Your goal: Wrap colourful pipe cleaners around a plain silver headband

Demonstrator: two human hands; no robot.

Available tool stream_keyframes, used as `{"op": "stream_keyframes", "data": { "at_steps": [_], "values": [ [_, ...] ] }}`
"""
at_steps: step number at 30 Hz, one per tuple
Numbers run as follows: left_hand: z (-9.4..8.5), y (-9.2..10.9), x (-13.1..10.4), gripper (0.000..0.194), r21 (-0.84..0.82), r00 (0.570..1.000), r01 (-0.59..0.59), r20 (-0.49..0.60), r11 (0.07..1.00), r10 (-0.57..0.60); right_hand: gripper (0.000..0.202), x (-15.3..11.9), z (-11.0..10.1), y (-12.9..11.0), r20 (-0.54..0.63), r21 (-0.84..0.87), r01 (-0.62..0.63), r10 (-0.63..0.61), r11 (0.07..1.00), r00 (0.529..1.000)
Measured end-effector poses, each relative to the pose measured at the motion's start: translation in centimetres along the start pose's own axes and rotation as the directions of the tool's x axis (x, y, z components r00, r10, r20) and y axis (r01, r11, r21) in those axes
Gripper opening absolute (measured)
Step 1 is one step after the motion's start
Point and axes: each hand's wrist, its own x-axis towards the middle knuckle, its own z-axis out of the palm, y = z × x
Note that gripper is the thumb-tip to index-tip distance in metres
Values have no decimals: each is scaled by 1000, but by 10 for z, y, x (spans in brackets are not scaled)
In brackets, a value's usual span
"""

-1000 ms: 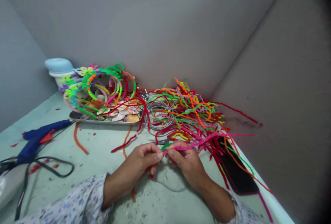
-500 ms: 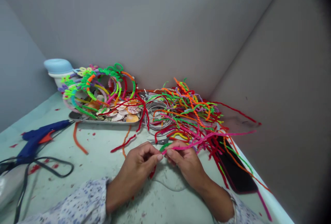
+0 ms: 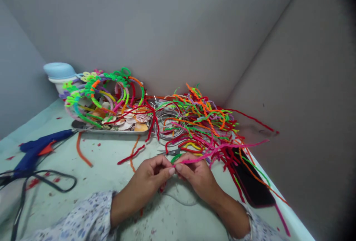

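Note:
Both hands meet at the front of the table, pinching a pink pipe cleaner (image 3: 222, 148). My left hand (image 3: 150, 180) is closed, thumb and forefinger on its near end. My right hand (image 3: 197, 176) is closed beside it, and the long free end runs out to the right above the phone. A short green pipe cleaner (image 3: 175, 158) shows just behind the fingertips; whether it is held I cannot tell. Scissors (image 3: 174, 152) with red and yellow handles lie just beyond the hands. A thin grey wire (image 3: 180, 200) curves on the table below them.
A heap of coloured pipe cleaners (image 3: 205, 115) lies behind, beside coiled wire (image 3: 169, 122). Pipe-cleaner headbands (image 3: 111, 81) rest over a tray (image 3: 111, 132) of shells. A blue glue gun (image 3: 36, 152) with its cord is at left, a lidded container (image 3: 59, 74) back left, a phone (image 3: 256, 185) right.
My hands stay together on the pink pipe cleaner, the fingertips shifting only slightly. Its free end has moved a little to the left. The whole view has shifted slightly.

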Motion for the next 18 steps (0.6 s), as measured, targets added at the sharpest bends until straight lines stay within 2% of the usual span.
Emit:
{"op": "stream_keyframes", "data": {
  "at_steps": [3, 6, 12, 15, 18],
  "values": [
    [-2, -3, 0, 27, 55, 998, -21, -66, 998, 25, 17, 1, -1, 1, -30, 53, -48, 50, 997, 998],
    [-4, -5, 0, 26, 83, 992, -48, -114, 995, 58, 19, 3, -2, 4, -117, 175, -54, 75, 983, 990],
    [-1, -5, -2, 29, 103, 990, -43, -128, 994, 56, 17, 6, -4, 7, -222, 285, -26, 92, 958, 971],
    [1, -1, -4, 31, 50, 995, 20, -95, 999, -15, 17, 6, -3, 6, -257, 309, -20, 103, 951, 961],
    [3, 5, -4, 29, -88, 989, 148, 15, 985, -148, 18, 6, -2, 5, -295, 348, -19, 129, 937, 947]
  ]
}}
